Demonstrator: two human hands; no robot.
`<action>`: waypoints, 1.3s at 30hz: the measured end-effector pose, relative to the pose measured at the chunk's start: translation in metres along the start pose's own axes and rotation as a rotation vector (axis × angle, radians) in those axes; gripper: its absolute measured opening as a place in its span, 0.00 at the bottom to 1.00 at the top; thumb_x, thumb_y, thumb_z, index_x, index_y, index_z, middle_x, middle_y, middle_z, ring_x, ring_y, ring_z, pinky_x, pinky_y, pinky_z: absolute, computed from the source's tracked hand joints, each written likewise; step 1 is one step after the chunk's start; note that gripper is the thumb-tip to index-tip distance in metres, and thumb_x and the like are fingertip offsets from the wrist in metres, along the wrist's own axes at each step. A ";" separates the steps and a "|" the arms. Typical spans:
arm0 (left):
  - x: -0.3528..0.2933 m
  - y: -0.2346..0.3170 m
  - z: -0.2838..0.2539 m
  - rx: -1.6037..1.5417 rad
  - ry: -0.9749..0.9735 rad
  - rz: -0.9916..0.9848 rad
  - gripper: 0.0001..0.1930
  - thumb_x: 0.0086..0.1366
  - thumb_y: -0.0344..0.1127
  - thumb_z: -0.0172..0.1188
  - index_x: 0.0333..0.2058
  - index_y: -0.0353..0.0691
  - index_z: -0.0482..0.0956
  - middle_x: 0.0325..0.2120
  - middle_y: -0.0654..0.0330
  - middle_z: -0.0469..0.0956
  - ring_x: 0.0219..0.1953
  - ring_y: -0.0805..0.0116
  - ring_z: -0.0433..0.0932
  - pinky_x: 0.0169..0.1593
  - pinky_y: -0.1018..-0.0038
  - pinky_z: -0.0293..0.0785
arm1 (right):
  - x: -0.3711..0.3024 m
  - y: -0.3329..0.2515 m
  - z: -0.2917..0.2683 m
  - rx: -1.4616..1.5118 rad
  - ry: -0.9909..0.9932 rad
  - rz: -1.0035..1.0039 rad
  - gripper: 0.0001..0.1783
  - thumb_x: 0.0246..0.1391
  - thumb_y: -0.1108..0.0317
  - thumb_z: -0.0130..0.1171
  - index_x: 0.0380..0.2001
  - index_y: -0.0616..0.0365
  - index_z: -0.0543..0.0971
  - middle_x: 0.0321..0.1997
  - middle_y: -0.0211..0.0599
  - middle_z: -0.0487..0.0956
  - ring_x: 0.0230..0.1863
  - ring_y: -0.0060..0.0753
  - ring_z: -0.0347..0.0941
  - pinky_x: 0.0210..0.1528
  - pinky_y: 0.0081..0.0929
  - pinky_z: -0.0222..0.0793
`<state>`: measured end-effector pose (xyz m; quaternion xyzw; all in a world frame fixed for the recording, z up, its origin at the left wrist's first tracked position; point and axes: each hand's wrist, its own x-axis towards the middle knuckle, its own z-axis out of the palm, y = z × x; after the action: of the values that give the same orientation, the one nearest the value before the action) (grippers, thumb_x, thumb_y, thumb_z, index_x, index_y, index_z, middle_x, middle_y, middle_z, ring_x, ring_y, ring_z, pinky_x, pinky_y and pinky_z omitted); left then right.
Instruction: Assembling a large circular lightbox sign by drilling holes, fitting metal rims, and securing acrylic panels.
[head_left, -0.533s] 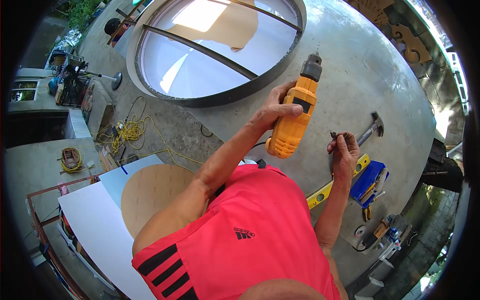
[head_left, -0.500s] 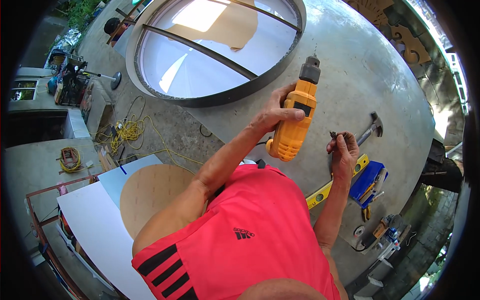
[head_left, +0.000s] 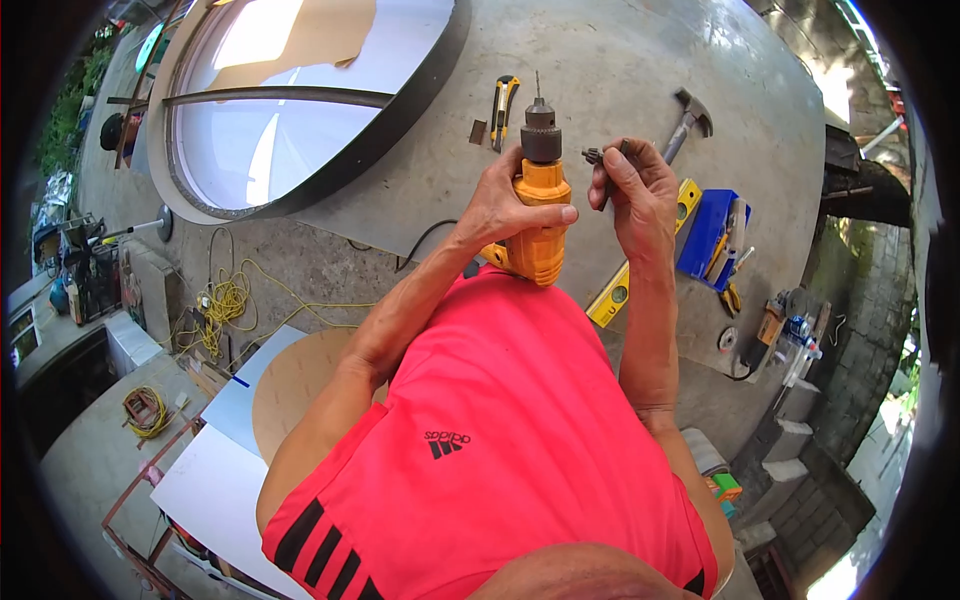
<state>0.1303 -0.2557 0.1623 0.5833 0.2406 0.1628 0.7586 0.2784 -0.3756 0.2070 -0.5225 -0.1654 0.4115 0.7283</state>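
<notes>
My left hand (head_left: 500,205) is wrapped round the body of a yellow power drill (head_left: 541,235). The drill stands with its black chuck (head_left: 541,132) away from me and a thin drill bit (head_left: 538,84) in the jaws. Pinched in the fingers of my right hand (head_left: 640,190) is a small dark chuck key (head_left: 594,156), its toothed end toward the chuck but apart from it. Beyond the drill lie a yellow and black utility knife (head_left: 504,112) and a small dark flat piece (head_left: 478,132).
A claw hammer (head_left: 688,122), yellow spirit level (head_left: 610,298) and blue tool tray (head_left: 705,235) lie right of my hands. A large round frame with a crossbar (head_left: 300,200) stands at the far left. Coiled yellow cord (head_left: 226,303) and white boards (head_left: 225,500) are at left.
The drill has come nearer my body and turned more upright. My right hand has raised the chuck key close to the chuck. The view has shifted, so the knife now shows.
</notes>
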 end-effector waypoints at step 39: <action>0.059 -0.128 0.057 0.432 -0.281 -0.163 0.22 0.74 0.50 0.50 0.48 0.32 0.65 0.27 0.51 0.75 0.32 0.58 0.76 0.40 0.62 0.73 | 0.022 0.108 -0.133 -0.098 0.245 0.496 0.11 0.60 0.65 0.54 0.33 0.64 0.77 0.16 0.36 0.73 0.09 0.26 0.64 0.12 0.26 0.64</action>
<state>0.2067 -0.3048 0.0404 0.7271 0.2085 -0.0364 0.6531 0.3348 -0.4289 0.0530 -0.6275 0.0369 0.5025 0.5935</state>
